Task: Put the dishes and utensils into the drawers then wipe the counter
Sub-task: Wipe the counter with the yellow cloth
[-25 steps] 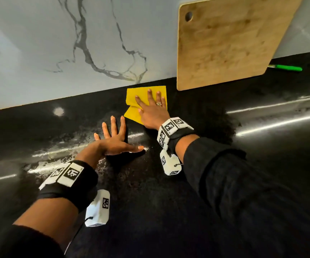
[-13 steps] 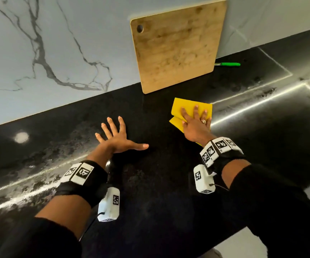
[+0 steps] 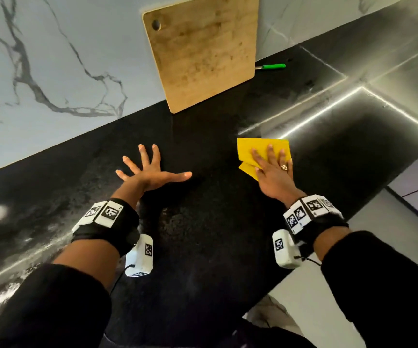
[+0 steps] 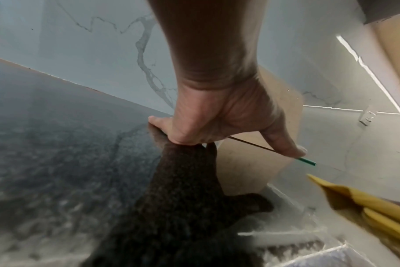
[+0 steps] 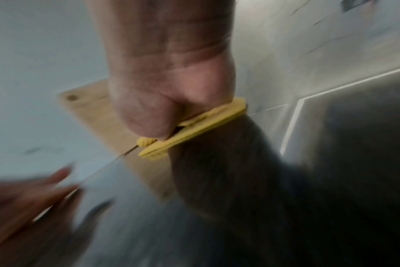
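A folded yellow cloth (image 3: 249, 149) lies flat on the black counter (image 3: 210, 222). My right hand (image 3: 272, 167) presses down on the cloth with straight fingers; a ring is on one finger. In the right wrist view the palm sits on the yellow cloth (image 5: 217, 117), and the picture is blurred. My left hand (image 3: 150, 169) rests flat on the counter to the left, fingers spread, holding nothing. The left wrist view shows that left hand (image 4: 219, 119) propped on the black counter (image 4: 57, 144), with the yellow cloth (image 4: 365, 204) at the lower right.
A wooden cutting board (image 3: 203, 51) leans on the marble wall behind the counter. A green-handled utensil (image 3: 273, 66) lies behind its right edge. The counter's front edge (image 3: 290, 275) runs diagonally at the lower right, with floor beyond it.
My right hand has slid the yellow cloth rightward and toward me across the counter, away from the wall. The left hand has stayed flat in its place.
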`<state>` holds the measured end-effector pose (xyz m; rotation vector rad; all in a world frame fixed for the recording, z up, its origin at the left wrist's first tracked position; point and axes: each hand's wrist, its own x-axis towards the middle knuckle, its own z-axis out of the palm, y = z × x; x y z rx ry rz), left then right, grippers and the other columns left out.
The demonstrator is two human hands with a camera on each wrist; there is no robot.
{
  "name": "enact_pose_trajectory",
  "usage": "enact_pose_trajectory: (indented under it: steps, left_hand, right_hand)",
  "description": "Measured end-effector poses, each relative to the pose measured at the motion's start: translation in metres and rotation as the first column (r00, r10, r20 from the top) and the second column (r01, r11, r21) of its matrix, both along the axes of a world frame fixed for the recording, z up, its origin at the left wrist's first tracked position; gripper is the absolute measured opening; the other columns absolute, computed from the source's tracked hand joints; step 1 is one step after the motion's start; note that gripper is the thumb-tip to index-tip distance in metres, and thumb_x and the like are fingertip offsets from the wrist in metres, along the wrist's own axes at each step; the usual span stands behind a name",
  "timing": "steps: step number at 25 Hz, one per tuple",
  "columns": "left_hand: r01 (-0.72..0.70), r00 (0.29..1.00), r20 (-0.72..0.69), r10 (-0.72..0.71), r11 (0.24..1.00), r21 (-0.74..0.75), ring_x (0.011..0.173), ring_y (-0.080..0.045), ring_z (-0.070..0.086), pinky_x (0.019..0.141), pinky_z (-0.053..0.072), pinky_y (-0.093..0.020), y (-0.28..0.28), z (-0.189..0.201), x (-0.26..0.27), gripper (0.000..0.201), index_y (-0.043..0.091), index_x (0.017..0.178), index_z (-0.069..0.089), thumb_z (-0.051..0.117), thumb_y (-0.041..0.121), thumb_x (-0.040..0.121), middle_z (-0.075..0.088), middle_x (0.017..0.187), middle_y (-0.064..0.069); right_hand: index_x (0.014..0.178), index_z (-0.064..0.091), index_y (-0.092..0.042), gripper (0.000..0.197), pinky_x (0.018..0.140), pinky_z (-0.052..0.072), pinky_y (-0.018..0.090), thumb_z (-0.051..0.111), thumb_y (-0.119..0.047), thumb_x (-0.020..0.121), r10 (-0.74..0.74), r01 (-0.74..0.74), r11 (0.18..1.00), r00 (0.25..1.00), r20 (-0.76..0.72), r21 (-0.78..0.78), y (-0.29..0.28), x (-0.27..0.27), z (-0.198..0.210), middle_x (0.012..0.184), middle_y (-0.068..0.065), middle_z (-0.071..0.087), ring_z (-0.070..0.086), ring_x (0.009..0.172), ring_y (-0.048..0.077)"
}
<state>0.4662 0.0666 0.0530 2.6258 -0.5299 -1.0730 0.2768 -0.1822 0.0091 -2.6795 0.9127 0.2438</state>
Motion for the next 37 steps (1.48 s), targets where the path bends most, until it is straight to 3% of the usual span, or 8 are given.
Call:
enact_pose_trajectory:
  steps: [7,10,13,17,20,26,33,37]
  left_hand:
    - [-0.001,0.999,0.032,0.001,1.0,-0.019,0.143,-0.04,-0.028,0.109,-0.016,-0.069,0.004,-0.003,0.001,0.126,0.04,0.153,-0.01,0.046,0.095,0.055,-0.026,0.16,0.007]
    - [0.003,0.99,0.139,0.001,1.0,-0.031,0.145,-0.036,-0.024,0.112,-0.012,-0.066,0.011,-0.011,-0.02,0.114,0.035,0.155,-0.005,0.051,0.085,0.069,-0.022,0.161,0.004]
    - [0.159,0.97,0.196,-0.146,0.986,-0.055,0.147,-0.031,-0.023,0.114,-0.011,-0.061,0.021,-0.017,-0.067,0.097,0.035,0.155,-0.004,0.047,0.074,0.083,-0.022,0.161,0.004]
    - [0.238,0.954,0.21,-0.212,0.965,-0.107,0.149,-0.026,-0.017,0.118,-0.008,-0.055,0.04,-0.025,-0.123,0.082,0.033,0.156,0.006,0.049,0.06,0.091,-0.013,0.163,0.007]
    - [0.237,0.951,0.248,-0.187,0.953,-0.191,0.15,-0.021,-0.013,0.118,-0.01,-0.052,0.057,-0.025,-0.147,0.072,0.033,0.155,0.017,0.049,0.053,0.094,-0.003,0.163,0.012]
    - [0.43,0.874,0.372,-0.314,0.855,-0.29,0.149,-0.011,-0.014,0.12,-0.011,-0.046,0.066,-0.027,-0.228,0.062,0.036,0.152,0.026,0.047,0.052,0.096,0.0,0.161,0.016]
    - [0.458,0.834,0.469,-0.291,0.839,-0.294,0.151,-0.012,-0.004,0.122,0.005,-0.051,0.079,-0.039,-0.274,0.081,0.03,0.153,0.025,0.018,0.077,0.088,0.007,0.163,0.01]
    - [0.47,0.822,0.49,-0.289,0.831,-0.297,0.15,-0.009,-0.009,0.122,0.003,-0.049,0.085,-0.034,-0.289,0.073,0.034,0.153,0.022,0.023,0.071,0.09,0.004,0.162,0.013]
  right_hand:
    - [0.152,0.004,-0.044,0.06,0.118,-0.012,0.042,0.035,-0.034,0.101,0.682,-0.676,0.731,0.728,0.066,-0.093,0.141,-0.089,0.001,0.163,-0.001,-0.01,-0.015,0.147,0.029]
    - [0.149,0.003,-0.041,0.056,0.12,0.0,0.044,0.019,-0.045,0.096,0.285,-0.274,0.954,0.955,0.085,-0.123,0.039,-0.121,-0.006,0.163,0.0,0.0,-0.001,0.15,0.033]
    - [0.152,0.012,-0.034,0.063,0.119,0.007,0.053,0.019,-0.043,0.09,-0.208,0.223,0.97,0.966,0.151,-0.093,0.011,-0.117,-0.009,0.163,0.01,0.007,0.007,0.147,0.043]
    - [0.153,0.016,-0.037,0.06,0.121,0.006,0.048,0.034,-0.034,0.097,0.474,-0.448,0.879,0.858,0.198,-0.166,0.165,-0.135,-0.018,0.163,0.008,0.008,0.003,0.149,0.038]
    - [0.153,0.022,-0.032,0.055,0.122,0.005,0.043,0.038,-0.033,0.101,0.663,-0.642,0.748,0.707,0.246,-0.168,0.16,-0.173,-0.014,0.163,0.004,0.01,0.004,0.15,0.029]
    - [0.149,0.029,-0.03,0.048,0.113,0.02,0.06,0.03,-0.037,0.101,0.011,0.077,0.983,0.881,0.472,-0.166,0.019,-0.197,-0.044,0.158,0.014,0.025,0.016,0.146,0.041]
    - [0.152,0.026,-0.03,0.056,0.121,0.01,0.049,0.044,-0.031,0.099,0.491,-0.432,0.871,0.746,0.45,-0.235,0.187,-0.234,-0.061,0.163,0.007,0.012,0.003,0.15,0.034]
    - [0.155,0.018,-0.02,0.056,0.119,0.021,0.042,0.035,-0.029,0.102,-0.057,0.005,0.997,0.731,0.68,0.078,0.142,-0.226,-0.071,0.163,0.011,0.002,0.002,0.15,0.031]
